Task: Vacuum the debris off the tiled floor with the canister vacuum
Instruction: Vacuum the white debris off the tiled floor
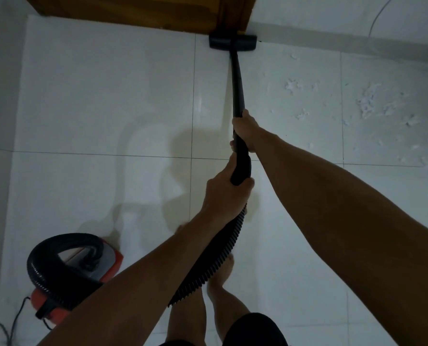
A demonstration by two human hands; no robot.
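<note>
A black vacuum wand (238, 81) runs from my hands to the floor head (232, 42), which sits against the foot of a wooden door frame. My right hand (245, 128) grips the wand higher up. My left hand (226, 188) grips the curved handle end where the ribbed black hose (208, 268) begins. The hose loops back to the orange canister vacuum (83, 270) at the lower left. White debris (367, 103) lies scattered over the tiled floor (95, 96) to the right of the wand.
A wooden door (133, 8) and its frame (235, 13) stand at the top. A white wall with a skirting strip (345, 43) runs along the upper right. The vacuum's power cord (10, 325) trails at the lower left. My bare feet (222, 275) stand below the hose.
</note>
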